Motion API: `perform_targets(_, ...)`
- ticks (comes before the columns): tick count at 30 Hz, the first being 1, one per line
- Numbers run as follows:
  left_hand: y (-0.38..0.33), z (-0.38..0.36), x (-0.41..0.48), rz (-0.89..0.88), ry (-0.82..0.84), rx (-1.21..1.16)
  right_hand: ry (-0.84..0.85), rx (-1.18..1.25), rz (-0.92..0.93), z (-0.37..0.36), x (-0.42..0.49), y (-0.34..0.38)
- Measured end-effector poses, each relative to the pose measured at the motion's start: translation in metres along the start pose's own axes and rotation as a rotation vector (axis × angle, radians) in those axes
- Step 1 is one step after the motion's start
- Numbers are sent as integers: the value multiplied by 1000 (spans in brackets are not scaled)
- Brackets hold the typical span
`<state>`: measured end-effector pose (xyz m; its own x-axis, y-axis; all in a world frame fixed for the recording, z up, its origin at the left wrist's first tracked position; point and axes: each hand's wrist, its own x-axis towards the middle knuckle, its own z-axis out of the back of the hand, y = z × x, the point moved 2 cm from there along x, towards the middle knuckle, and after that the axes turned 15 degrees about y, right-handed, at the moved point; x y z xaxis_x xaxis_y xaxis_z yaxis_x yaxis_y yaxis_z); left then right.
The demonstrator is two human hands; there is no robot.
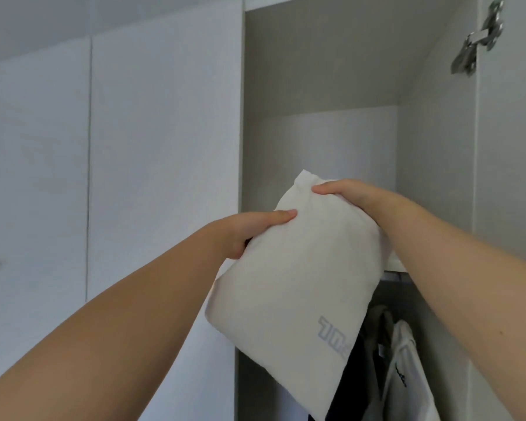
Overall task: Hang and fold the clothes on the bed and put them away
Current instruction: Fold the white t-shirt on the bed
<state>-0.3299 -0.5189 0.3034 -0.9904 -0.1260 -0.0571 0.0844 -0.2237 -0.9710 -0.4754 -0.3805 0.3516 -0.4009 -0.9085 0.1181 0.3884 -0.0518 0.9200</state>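
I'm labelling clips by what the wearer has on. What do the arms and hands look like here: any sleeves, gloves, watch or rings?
Both arms are bare as far as the picture shows, with no sleeves in view. The left hand and right hand wear no gloves. No watch, bracelet or ring shows on either wrist or on the visible fingers. The fingernails that show are short and unpainted.

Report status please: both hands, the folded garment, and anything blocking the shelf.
Left hand and right hand both gripping folded white garment, raised at open wardrobe. Top shelf right behind it, visible part bare. Hanging clothes below, no obstruction.
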Motion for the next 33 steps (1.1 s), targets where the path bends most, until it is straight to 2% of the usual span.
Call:
perform_targets(4, 0, 15, 16, 126, 97, 215, -204, 64, 73, 25, 7, -1)
perform_targets(7, -4, 29, 32, 154, 188, 313, -333, 146, 144, 40, 4, -7)
perform_targets(10, -20, 35, 53, 144, 165, 368, -480, 193, 183, 57, 1, -16)
perform_targets(14, -58, 35, 91, 84, 1, 454, -606, 207, 201, 108, 27, -28)
perform_targets(17, -84, 32, 120, 18, -117, 569, -590, 213, 149, 144, 45, -33)
perform_targets(21, -105, 39, 162, -85, -355, 965, -540, 184, 107, 149, 44, -27)
perform_targets(23, -110, 43, 181, -202, -546, 1145, -584, 97, 149, 163, 50, -26)
perform_targets(25, -109, 46, 191, -359, -720, 1261, -747, -143, 192, 173, 56, -21)
perform_targets(27, -103, 51, 200, -635, -923, 1482, -872, -360, 250, 178, 61, -23)
perform_targets(28, -96, 50, 202, -726, -948, 1598, -905, -460, 266, 179, 60, -28)
perform_targets(29, -85, 49, 211, -778, -916, 1690, -920, -614, 228, 179, 58, -35)
perform_targets(30, -70, 47, 224, -739, -751, 1736, -897, -815, 117, 180, 56, -47)
perform_targets(31, -56, 45, 237, -642, -571, 1700, -822, -1023, -70, 180, 54, -61)
perform_targets(33, -27, 39, 258, -372, -193, 1598, -540, -1354, -563, 174, 51, -86)
